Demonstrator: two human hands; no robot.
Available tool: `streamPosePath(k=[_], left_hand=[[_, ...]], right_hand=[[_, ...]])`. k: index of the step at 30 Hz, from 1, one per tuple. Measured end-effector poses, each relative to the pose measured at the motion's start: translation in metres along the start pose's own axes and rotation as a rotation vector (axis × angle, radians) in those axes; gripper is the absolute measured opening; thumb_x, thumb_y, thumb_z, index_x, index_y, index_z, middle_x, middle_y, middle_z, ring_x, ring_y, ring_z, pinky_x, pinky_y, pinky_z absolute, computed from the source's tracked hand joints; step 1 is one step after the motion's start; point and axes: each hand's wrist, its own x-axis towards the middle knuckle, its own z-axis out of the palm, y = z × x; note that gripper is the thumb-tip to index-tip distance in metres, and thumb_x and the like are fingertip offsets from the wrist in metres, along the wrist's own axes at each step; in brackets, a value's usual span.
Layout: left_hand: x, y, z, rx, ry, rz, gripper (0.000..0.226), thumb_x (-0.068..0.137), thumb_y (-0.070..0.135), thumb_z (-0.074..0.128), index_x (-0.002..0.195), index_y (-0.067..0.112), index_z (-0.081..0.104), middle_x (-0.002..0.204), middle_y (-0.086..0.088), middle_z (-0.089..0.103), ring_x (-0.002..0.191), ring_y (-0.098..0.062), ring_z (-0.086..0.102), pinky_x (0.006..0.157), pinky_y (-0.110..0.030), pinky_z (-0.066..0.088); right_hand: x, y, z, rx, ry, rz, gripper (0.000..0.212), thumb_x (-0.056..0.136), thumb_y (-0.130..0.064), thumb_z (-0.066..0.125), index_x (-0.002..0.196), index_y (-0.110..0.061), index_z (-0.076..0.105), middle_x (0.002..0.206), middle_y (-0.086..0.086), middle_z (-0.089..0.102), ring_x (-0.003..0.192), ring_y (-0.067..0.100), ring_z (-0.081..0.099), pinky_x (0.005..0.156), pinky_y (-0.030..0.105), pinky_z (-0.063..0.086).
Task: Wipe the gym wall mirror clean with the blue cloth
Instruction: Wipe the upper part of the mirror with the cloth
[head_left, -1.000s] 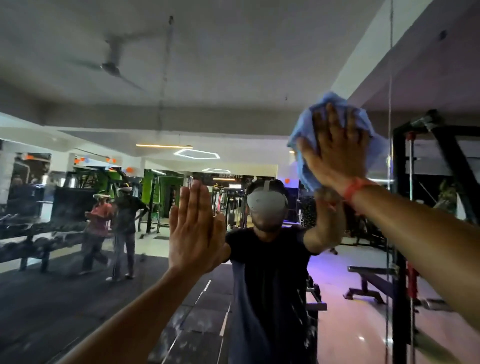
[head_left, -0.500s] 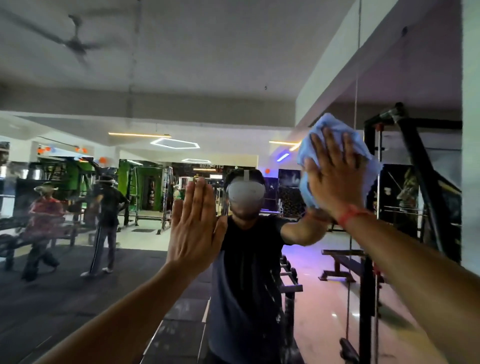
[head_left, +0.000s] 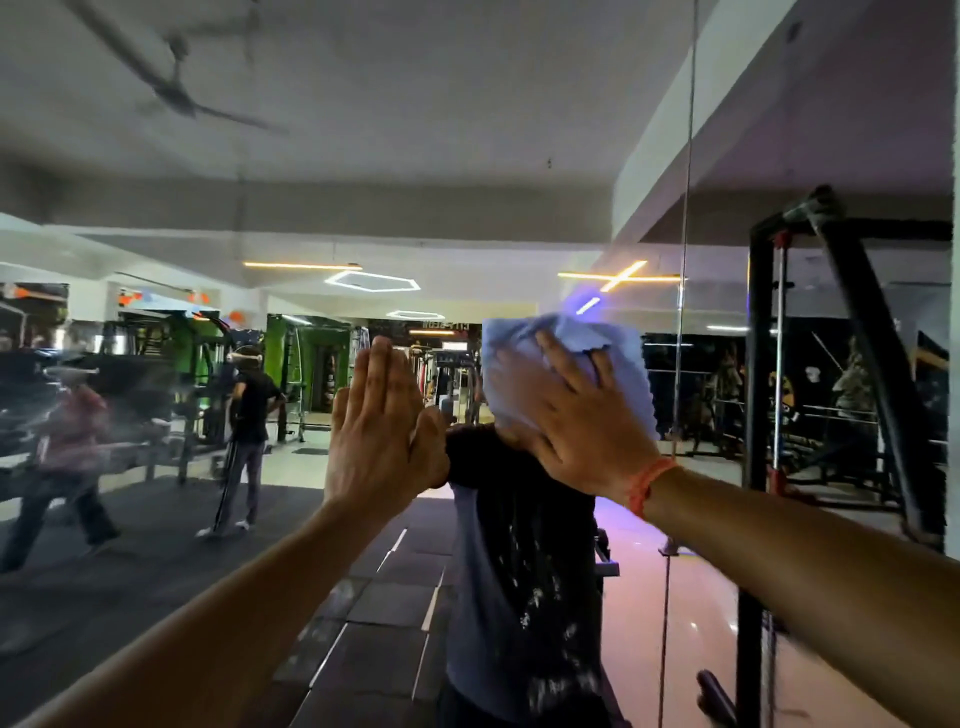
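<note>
The mirror (head_left: 156, 545) filled the view, reflecting blurred gym machines and two people at far left. The left hand (head_left: 382, 426) lay flat on the glass, fingers straight and together, holding nothing. Just right of it, the right hand (head_left: 563, 421) pressed the cloth (head_left: 621, 364) against the mirror with spread, straight fingers, an orange band (head_left: 649, 486) on its wrist. A black rack (head_left: 872, 364) stood at far right.

Ceiling: I see a ceiling fan (head_left: 176, 88), blurred.
Lights: hexagonal light (head_left: 371, 281).
Right: black rack (head_left: 852, 364).
</note>
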Motion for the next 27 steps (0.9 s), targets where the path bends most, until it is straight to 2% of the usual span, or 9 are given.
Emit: streamPosePath(k=[4, 8, 9, 13, 15, 20, 22, 24, 27], left_hand=[[-0.001, 0.013, -0.011, 0.017, -0.052, -0.029, 0.085, 0.094, 0.059, 0.009, 0.162, 0.012, -0.006, 0.170, -0.004, -0.016, 0.157, -0.018, -0.018, 0.126, -0.035, -0.005], [-0.003, 0.020, -0.010, 0.026, -0.052, -0.069, 0.083, 0.094, 0.058, 0.008, 0.161, 0.013, -0.011, 0.170, -0.005, -0.018, 0.156, -0.019, -0.018, 0.129, -0.040, 0.000], [-0.003, 0.023, -0.008, 0.025, -0.054, -0.071, 0.082, 0.095, 0.057, 0.010, 0.162, 0.013, -0.009, 0.170, -0.005, -0.017, 0.156, -0.019, -0.017, 0.129, -0.042, 0.002], [-0.002, 0.034, -0.001, 0.055, -0.083, 0.160, 0.070, 0.105, 0.052, 0.022, 0.162, 0.020, -0.003, 0.171, 0.000, -0.009, 0.158, -0.017, -0.011, 0.127, -0.043, 0.006], [0.004, 0.044, 0.003, 0.078, -0.105, 0.318, 0.067, 0.107, 0.050, 0.026, 0.164, 0.021, 0.004, 0.172, 0.001, -0.004, 0.158, -0.014, -0.009, 0.126, -0.043, 0.007], [0.034, 0.080, 0.010, 0.059, -0.097, 0.498, 0.065, 0.105, 0.041, 0.039, 0.162, 0.014, 0.025, 0.171, -0.005, 0.014, 0.159, -0.019, 0.001, 0.127, -0.047, 0.020], [0.051, 0.098, 0.010, 0.064, -0.093, 0.533, 0.066, 0.103, 0.041, 0.040, 0.161, 0.013, 0.027, 0.171, -0.004, 0.014, 0.159, -0.020, 0.004, 0.127, -0.045, 0.019], [0.068, 0.115, 0.011, 0.090, -0.099, 0.579, 0.067, 0.103, 0.042, 0.037, 0.163, 0.015, 0.022, 0.171, -0.001, 0.010, 0.159, -0.019, 0.001, 0.128, -0.039, 0.009], [0.092, 0.136, 0.013, 0.144, -0.080, 0.619, 0.067, 0.103, 0.045, 0.034, 0.162, 0.015, 0.024, 0.171, -0.002, 0.010, 0.159, -0.019, 0.003, 0.128, -0.043, 0.015]], right_hand=[[0.021, 0.072, -0.009, -0.117, -0.100, -0.462, 0.063, 0.101, -0.056, 0.035, 0.161, -0.040, 0.022, 0.170, -0.008, 0.020, 0.157, 0.027, 0.016, 0.118, 0.058, 0.023], [0.022, 0.086, -0.023, 0.029, 0.089, 0.300, 0.060, 0.103, -0.049, 0.037, 0.161, -0.035, 0.025, 0.169, -0.004, 0.024, 0.155, 0.035, 0.021, 0.115, 0.062, 0.027], [0.008, 0.067, -0.023, 0.042, 0.099, 0.360, 0.064, 0.102, -0.050, 0.039, 0.161, -0.035, 0.023, 0.170, -0.004, 0.019, 0.156, 0.037, 0.016, 0.115, 0.063, 0.023], [-0.043, 0.052, -0.018, -0.030, -0.089, -0.335, 0.064, 0.104, -0.057, 0.035, 0.162, -0.038, 0.018, 0.171, -0.008, 0.012, 0.158, 0.034, 0.008, 0.121, 0.063, 0.007], [-0.034, 0.094, -0.027, -0.092, -0.090, -0.390, 0.061, 0.104, -0.057, 0.030, 0.162, -0.040, 0.019, 0.170, -0.008, 0.017, 0.158, 0.028, 0.012, 0.123, 0.058, 0.011], [-0.055, 0.131, -0.025, 0.051, 0.105, 0.695, 0.063, 0.106, -0.053, 0.025, 0.163, -0.030, 0.014, 0.171, 0.004, 0.016, 0.158, 0.033, 0.010, 0.120, 0.060, 0.027], [-0.070, 0.084, -0.017, 0.062, 0.116, 0.835, 0.065, 0.106, -0.056, 0.026, 0.164, -0.032, 0.009, 0.172, 0.004, 0.008, 0.158, 0.035, 0.003, 0.121, 0.064, 0.021], [-0.087, 0.042, -0.012, 0.094, 0.033, 0.660, 0.068, 0.106, -0.058, 0.027, 0.164, -0.032, 0.004, 0.173, -0.002, -0.001, 0.159, 0.032, -0.004, 0.122, 0.064, 0.012], [-0.100, 0.080, -0.024, 0.038, -0.033, 0.229, 0.065, 0.105, -0.058, 0.030, 0.163, -0.038, 0.009, 0.172, -0.012, 0.004, 0.159, 0.025, 0.007, 0.118, 0.062, 0.024]])
